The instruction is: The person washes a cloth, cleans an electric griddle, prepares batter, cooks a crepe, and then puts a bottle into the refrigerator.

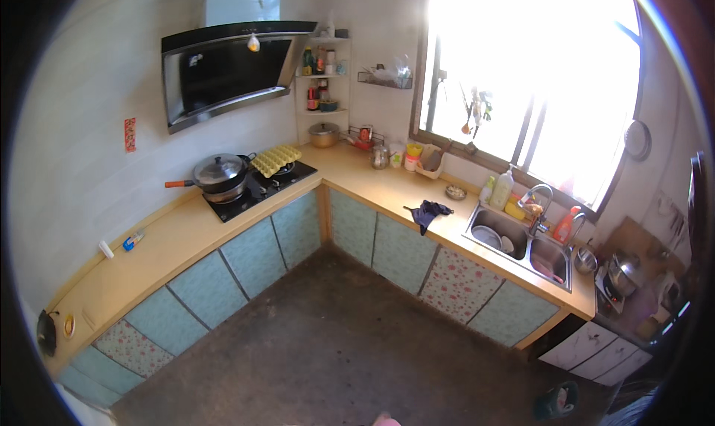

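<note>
Neither of my hands is in view. Before me is a kitchen with an L-shaped wooden counter (357,180). A lidded wok (220,172) with an orange handle stands on the black gas hob (262,190), and a yellow egg tray (275,160) lies over the other burner. A dark cloth (429,214) hangs partly over the counter's front edge. Right of it, the double-bowl steel sink (524,239) holds a metal basin (487,238) and other dishes. A small bowl (456,192) with pale contents sits behind the cloth.
A range hood (234,74) juts out above the hob. Soap bottles (503,188) stand behind the sink beside a tap (537,202). A kettle (623,275) sits at the far right. On the dark floor (324,336) is a bin (556,402); a pink tip (386,420), unclear, shows below.
</note>
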Available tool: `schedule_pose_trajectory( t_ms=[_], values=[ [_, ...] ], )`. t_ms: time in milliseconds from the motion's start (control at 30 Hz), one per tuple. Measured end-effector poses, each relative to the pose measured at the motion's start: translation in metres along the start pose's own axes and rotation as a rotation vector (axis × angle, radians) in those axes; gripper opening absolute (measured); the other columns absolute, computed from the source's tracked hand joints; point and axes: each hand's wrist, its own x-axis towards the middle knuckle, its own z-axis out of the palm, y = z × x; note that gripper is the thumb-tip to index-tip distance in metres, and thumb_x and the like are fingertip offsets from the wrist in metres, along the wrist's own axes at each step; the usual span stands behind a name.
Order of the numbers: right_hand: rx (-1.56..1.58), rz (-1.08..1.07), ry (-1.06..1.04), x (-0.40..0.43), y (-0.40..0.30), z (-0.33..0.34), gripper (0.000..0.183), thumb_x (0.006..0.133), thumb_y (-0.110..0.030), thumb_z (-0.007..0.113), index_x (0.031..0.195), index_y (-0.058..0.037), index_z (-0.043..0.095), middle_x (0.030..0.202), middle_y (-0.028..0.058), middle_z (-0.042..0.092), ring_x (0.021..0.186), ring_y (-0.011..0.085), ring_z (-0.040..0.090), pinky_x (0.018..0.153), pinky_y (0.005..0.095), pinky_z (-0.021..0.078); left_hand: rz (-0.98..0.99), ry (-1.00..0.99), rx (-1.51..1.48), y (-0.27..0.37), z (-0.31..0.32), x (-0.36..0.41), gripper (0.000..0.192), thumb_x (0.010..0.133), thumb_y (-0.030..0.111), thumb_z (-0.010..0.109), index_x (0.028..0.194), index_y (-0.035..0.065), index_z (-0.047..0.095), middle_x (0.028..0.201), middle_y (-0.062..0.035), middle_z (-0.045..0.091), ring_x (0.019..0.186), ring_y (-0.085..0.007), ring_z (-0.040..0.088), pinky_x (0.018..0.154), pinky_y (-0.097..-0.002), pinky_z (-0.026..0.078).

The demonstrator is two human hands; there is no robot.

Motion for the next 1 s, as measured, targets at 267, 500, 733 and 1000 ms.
schedule_pose_trajectory(
  t_ms=[267,500,733,1000],
  values=[
    [-0.064,0.055,-0.052,0.052,0.018,-0.061,0.019,0.083,-0.022,0.054,0.092,-0.0075,0.061,0.094,0.0131,0.063,0.091,0.0286,0.059,0.083,0.0401,0.0477,0.027,0.092,-0.103,0.063,0.0,0.048,0.045,0.081,0.037,0.065,0.108,0.0022,0.058,0.097,-0.0077,0.061,0.086,-0.0149,0.058,0.076,-0.0284,0.048],
    [0.209,-0.033,0.164,0.079,0.019,-0.17,0.021,0.085,-0.014,0.056,0.104,-0.0064,0.059,0.075,0.0043,0.056,0.062,0.014,0.054,0.048,0.0252,0.0427,0.0,0.267,-0.021,0.173,-0.006,0.099,0.044,0.082,0.039,0.064,0.111,0.0071,0.057,0.098,-0.0039,0.059,0.086,-0.0137,0.057,0.076,-0.0306,0.049],
    [0.509,0.168,0.51,-0.032,0.079,-0.218,0.04,0.084,-0.026,0.061,0.117,-0.0059,0.054,0.085,0.0086,0.062,0.067,0.015,0.057,0.055,0.0265,0.0461,0.026,0.062,0.449,0.299,0.037,0.177,0.05,0.08,0.041,0.065,0.106,-0.0009,0.06,0.082,-0.0034,0.057,0.068,-0.0108,0.05,0.06,-0.025,0.046],
    [1.041,0.409,1.109,-0.157,0.217,-0.163,0.034,0.082,-0.019,0.064,0.113,-0.0078,0.057,0.073,0.0043,0.062,0.052,0.0117,0.052,0.044,0.0227,0.0415,0.112,-0.252,0.789,0.449,0.184,0.297,0.044,0.083,0.041,0.06,0.105,0.0034,0.061,0.082,-0.0016,0.057,0.07,-0.0111,0.052,0.062,-0.0256,0.046]
  ],
)
